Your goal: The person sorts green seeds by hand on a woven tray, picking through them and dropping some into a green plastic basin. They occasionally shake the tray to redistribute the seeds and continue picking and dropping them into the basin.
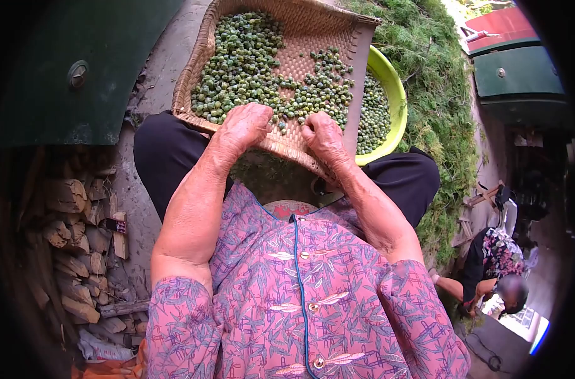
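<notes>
A woven basket tray [313, 35] with a flat front side rests over my knees. Small green round fruits [246, 60] are heaped thickly at its left, and a looser group lies toward the right. My left hand [243, 125] is closed, knuckles up, at the near edge of the fruits; its fingertips are hidden. At the near right of the tray, my right hand [325, 136] has its fingers curled together beside the loose fruits. What either hand holds, if anything, is too small or hidden to make out.
A yellow-green basin [398, 104] with more green fruits stands right of the tray, partly under its edge. Leafy green branches [433, 76] lie beyond it. Split firewood [72, 246] is stacked at left under a dark green panel [66, 69]. Another person [499, 259] bends at lower right.
</notes>
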### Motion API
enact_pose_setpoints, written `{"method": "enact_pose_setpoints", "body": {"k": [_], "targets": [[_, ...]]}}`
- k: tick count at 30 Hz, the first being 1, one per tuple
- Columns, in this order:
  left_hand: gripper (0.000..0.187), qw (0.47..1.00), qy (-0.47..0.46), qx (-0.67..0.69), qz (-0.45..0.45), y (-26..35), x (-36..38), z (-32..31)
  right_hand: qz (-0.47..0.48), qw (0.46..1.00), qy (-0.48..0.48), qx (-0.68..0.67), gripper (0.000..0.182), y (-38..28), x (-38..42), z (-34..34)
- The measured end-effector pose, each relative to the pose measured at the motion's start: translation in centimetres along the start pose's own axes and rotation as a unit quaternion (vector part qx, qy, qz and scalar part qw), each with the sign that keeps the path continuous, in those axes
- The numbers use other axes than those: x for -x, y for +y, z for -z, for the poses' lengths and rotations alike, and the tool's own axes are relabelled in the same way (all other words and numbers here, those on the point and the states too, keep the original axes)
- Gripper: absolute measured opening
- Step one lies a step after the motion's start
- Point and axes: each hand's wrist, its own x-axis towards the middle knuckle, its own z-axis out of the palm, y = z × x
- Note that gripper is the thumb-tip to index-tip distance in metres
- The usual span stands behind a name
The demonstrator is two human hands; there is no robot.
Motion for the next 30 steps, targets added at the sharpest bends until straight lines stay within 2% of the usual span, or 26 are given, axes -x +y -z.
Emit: {"method": "enact_pose_setpoints", "body": {"k": [1, 3, 5, 7, 9, 11, 13, 14, 17, 18, 21, 23, 26, 29, 30], "targets": [[0.024, 1.000, 0.001, -0.001, -0.003, -0.1, 0.0, -0.1, -0.020, 0.997, 0.025, -0.064, 0.013, 0.1, 0.3, 0.4], [0.023, 1.000, 0.004, -0.001, -0.010, -0.1, -0.2, -0.2, -0.007, 0.996, 0.038, -0.078, 0.011, -0.9, 1.2, 1.9], [0.022, 1.000, 0.012, -0.002, -0.011, 0.0, -0.2, -0.3, 0.058, 0.984, 0.039, -0.162, 0.009, -2.7, 2.7, 3.4], [0.021, 0.999, 0.037, 0.002, -0.032, -0.5, -0.2, -0.7, 0.078, 0.975, -0.025, -0.205, 0.007, -4.6, 4.5, 4.6], [0.020, 0.999, 0.038, 0.010, -0.035, -0.5, -0.2, -0.7, 0.049, 0.953, -0.118, -0.273, 0.006, -6.2, 6.1, 5.5], [0.020, 0.999, 0.036, 0.005, -0.034, -0.4, -0.2, -0.5, 0.105, 0.953, -0.159, -0.236, 0.005, -6.7, 6.9, 5.3], [0.021, 1.000, -0.006, -0.009, -0.008, -0.1, -0.3, -0.2, 0.130, 0.948, -0.184, -0.227, 0.007, -6.5, 7.4, 5.1], [0.022, 1.000, 0.008, -0.002, -0.017, -0.3, -0.2, -0.4, 0.154, 0.941, -0.211, -0.217, 0.010, -6.4, 7.6, 5.0], [0.022, 1.000, 0.015, -0.008, -0.012, -0.5, 0.0, -0.7, 0.176, 0.939, -0.199, -0.217, 0.013, -6.3, 7.6, 4.9], [0.022, 1.000, -0.019, -0.014, 0.015, -0.1, 0.0, -0.2, 0.176, 0.940, -0.197, -0.217, 0.013, -6.2, 7.6, 4.8], [0.021, 1.000, 0.023, -0.005, -0.019, -0.6, 0.5, -0.9, 0.160, 0.944, -0.164, -0.236, 0.014, -5.4, 7.6, 4.2], [0.023, 0.999, 0.025, -0.004, -0.025, -0.8, 0.7, -0.9, 0.117, 0.959, -0.101, -0.238, 0.013, -4.8, 7.8, 3.8], [0.023, 1.000, -0.018, -0.012, 0.015, -0.4, 0.7, -0.5, 0.096, 0.959, -0.076, -0.255, 0.013, -4.4, 8.0, 3.6], [0.019, 1.000, 0.022, 0.004, 0.013, -0.3, 0.9, -1.0, 0.093, 0.958, -0.053, -0.266, 0.013, -4.3, 8.2, 3.4], [0.022, 1.000, 0.009, -0.005, 0.021, -0.2, 1.0, -0.8, 0.093, 0.959, -0.046, -0.264, 0.014, -4.3, 8.2, 3.3]]}}
